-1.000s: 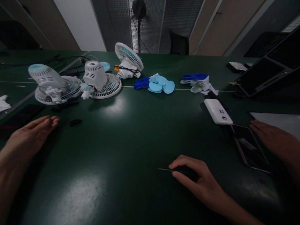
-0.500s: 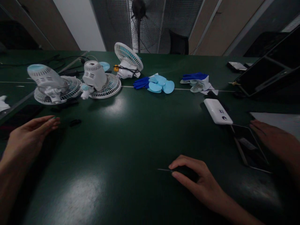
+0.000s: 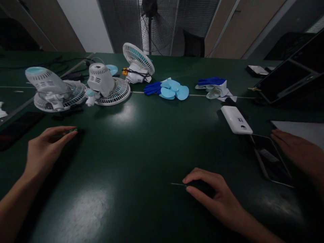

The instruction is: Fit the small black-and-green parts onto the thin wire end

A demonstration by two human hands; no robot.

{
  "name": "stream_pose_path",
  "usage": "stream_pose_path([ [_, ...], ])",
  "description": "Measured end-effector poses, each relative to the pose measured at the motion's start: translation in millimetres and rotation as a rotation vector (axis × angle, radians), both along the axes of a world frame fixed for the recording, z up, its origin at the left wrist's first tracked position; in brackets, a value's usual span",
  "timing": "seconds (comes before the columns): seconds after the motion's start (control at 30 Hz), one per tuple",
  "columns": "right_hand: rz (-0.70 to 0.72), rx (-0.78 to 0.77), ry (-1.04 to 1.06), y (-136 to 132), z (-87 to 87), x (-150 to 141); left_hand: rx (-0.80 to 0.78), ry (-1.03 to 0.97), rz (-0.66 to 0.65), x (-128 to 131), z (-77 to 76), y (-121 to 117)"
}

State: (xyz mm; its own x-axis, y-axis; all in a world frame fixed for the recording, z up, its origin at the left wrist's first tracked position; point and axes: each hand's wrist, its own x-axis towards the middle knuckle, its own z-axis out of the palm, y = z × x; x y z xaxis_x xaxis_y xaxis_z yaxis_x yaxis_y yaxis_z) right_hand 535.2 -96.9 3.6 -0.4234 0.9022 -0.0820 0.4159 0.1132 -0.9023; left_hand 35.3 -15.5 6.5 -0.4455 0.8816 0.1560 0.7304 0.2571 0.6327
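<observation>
My left hand is at the left of the dark green table, its thumb and forefinger pinched on a small green piece that looks like a circuit board. Just past those fingertips lies a small black part, partly hidden. Low on the right, my right hand rests on the table, closed on a thin screwdriver. Its slim metal shaft points left, while the dark handle is mostly hidden under the fingers.
White fans stand along the left and back. Blue fan blades and gloves lie behind. Right of my right hand are a white power bank, a phone and another person's hand. A dark phone lies left.
My left hand has moved right with the small green piece, reaching the black part on the table. My right hand and the screwdriver have stayed nearly still.
</observation>
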Motion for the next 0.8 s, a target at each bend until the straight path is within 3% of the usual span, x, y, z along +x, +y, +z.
stream_pose_path([
  [0.37,0.007,0.012,-0.004,0.9,0.8,0.3,-0.123,-0.071,-0.007,-20.1,-5.1,6.8],
  [0.8,-0.003,0.011,-0.010,0.0,0.7,-0.7,-0.172,-0.132,0.075,-9.5,3.3,3.8],
])
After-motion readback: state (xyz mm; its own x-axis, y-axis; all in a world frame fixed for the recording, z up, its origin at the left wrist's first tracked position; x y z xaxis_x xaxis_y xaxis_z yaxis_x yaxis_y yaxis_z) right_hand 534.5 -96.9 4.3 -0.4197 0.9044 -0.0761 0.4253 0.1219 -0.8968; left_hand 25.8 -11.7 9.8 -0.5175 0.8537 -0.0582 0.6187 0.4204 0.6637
